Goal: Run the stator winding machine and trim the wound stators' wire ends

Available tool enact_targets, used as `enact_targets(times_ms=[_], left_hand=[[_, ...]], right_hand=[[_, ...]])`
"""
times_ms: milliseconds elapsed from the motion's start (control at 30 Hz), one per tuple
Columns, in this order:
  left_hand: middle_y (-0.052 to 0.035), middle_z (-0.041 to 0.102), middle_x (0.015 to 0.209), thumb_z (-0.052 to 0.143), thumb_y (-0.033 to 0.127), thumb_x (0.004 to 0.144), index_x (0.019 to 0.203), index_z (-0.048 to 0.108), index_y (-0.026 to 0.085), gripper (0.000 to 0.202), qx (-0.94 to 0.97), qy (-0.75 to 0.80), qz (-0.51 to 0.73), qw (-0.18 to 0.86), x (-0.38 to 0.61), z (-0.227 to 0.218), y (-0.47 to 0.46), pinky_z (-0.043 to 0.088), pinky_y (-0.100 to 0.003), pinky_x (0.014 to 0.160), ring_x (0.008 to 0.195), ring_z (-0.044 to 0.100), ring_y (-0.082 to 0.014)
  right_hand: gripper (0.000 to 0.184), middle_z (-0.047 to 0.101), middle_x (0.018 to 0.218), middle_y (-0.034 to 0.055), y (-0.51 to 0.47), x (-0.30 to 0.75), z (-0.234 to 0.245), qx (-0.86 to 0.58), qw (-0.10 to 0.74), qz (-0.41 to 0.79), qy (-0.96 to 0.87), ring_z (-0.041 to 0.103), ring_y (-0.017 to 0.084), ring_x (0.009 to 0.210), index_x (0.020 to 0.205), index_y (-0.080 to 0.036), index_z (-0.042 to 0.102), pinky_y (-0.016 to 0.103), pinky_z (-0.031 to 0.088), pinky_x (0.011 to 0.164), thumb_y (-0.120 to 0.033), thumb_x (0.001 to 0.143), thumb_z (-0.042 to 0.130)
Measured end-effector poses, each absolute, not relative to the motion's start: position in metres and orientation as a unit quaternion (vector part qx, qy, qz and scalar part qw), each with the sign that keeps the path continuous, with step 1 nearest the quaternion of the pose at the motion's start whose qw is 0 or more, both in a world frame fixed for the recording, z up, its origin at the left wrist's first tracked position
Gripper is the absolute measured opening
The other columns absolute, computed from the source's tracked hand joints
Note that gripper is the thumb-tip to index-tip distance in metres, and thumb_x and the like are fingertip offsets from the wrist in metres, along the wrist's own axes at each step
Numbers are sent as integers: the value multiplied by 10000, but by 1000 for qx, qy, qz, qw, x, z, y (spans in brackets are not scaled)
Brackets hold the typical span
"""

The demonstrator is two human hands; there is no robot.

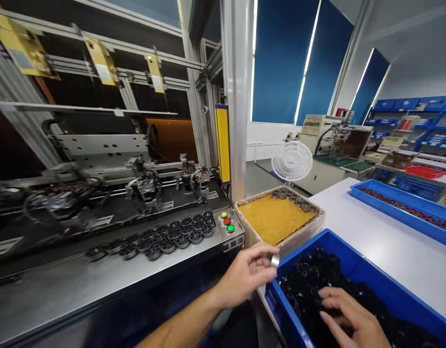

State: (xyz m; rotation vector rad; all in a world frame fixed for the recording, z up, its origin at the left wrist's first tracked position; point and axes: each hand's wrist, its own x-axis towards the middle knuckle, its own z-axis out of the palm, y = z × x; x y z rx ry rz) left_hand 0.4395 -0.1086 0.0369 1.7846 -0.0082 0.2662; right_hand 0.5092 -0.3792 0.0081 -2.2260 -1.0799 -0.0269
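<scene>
My left hand (pixel 249 275) hovers at the near corner of a blue bin (pixel 357 263), fingers curled round a small shiny metal cylinder (pixel 275 261). My right hand (pixel 349 316) lies inside that bin with fingers spread flat on a heap of black ring-shaped parts (pixel 310 278). Several of the same black rings (pixel 165 239) sit in rows on the machine's grey ledge to the left.
A cardboard box (pixel 246 227) with a yellow sheet and some rings stands behind the bin. A button panel (pixel 227 223) sits on the machine ledge. A second blue tray (pixel 400 212) lies on the white table (pixel 371 241), and a white fan (pixel 291 161) stands beyond.
</scene>
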Motion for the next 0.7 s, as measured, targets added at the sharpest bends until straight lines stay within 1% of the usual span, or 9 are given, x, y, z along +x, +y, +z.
enact_targets(times_ms=[67, 100, 167, 267, 333, 400, 500, 567, 700], left_hand=[[-111, 636, 1133, 768, 399, 781, 1126, 685, 172, 421, 680, -36, 125, 722, 394, 30, -116, 559, -325, 791, 874, 660, -178], [-102, 649, 1119, 807, 366, 749, 1098, 707, 181, 407, 632, -46, 125, 763, 379, 28, -119, 553, -316, 812, 888, 660, -177], [-76, 701, 1059, 870, 245, 681, 1061, 741, 203, 404, 563, -46, 117, 817, 362, 29, -127, 550, -283, 819, 869, 672, -162], [-44, 754, 984, 907, 125, 594, 1036, 767, 224, 474, 539, -33, 105, 835, 353, 35, -141, 568, -247, 796, 814, 708, -151], [-36, 764, 972, 917, 95, 551, 1013, 780, 217, 497, 537, -41, 100, 837, 351, 39, -151, 578, -230, 786, 806, 719, -153], [-32, 777, 930, 913, 83, 549, 980, 787, 202, 465, 532, -47, 86, 841, 348, 41, -161, 579, -202, 763, 804, 724, -150], [-25, 799, 863, 894, 65, 581, 999, 773, 205, 457, 504, -43, 60, 860, 346, 39, -171, 580, -178, 742, 803, 738, -144], [-21, 807, 869, 880, 43, 592, 1003, 770, 211, 458, 494, -47, 64, 866, 345, 37, -175, 583, -174, 744, 802, 746, -140], [-13, 811, 867, 868, 5, 582, 992, 774, 220, 473, 497, -42, 89, 862, 342, 35, -176, 587, -165, 737, 793, 755, -138]], right_hand=[[91, 698, 1148, 131, -361, 486, 29, -809, 372, -89, -448, 717, 216, 952, 906, -186, 685, 255, 607, 793, -214, 905, 597], [66, 697, 1144, 129, -352, 475, 39, -783, 383, -122, -475, 712, 218, 967, 904, -189, 677, 279, 601, 837, -172, 890, 615], [106, 698, 1102, 125, -337, 455, 53, -725, 405, -179, -528, 702, 213, 954, 904, -187, 662, 304, 600, 831, -97, 858, 631], [205, 687, 1030, 118, -328, 435, 61, -672, 440, -224, -552, 671, 212, 947, 999, -173, 633, 336, 599, 803, -54, 832, 646], [300, 679, 1009, 119, -330, 427, 60, -656, 452, -231, -559, 648, 222, 966, 1121, -152, 601, 375, 590, 829, -55, 840, 644], [373, 667, 1016, 128, -334, 422, 58, -646, 445, -230, -576, 628, 226, 970, 1203, -129, 572, 390, 580, 832, -52, 845, 638], [394, 642, 1026, 127, -339, 419, 55, -641, 440, -239, -582, 604, 222, 966, 1190, -122, 578, 385, 565, 819, -8, 816, 626], [416, 632, 1023, 119, -340, 420, 56, -638, 445, -242, -580, 595, 219, 960, 1181, -126, 573, 386, 559, 818, 15, 793, 618], [436, 629, 1030, 124, -342, 423, 58, -636, 442, -211, -596, 593, 222, 949, 1209, -125, 560, 405, 563, 810, -3, 795, 623]])
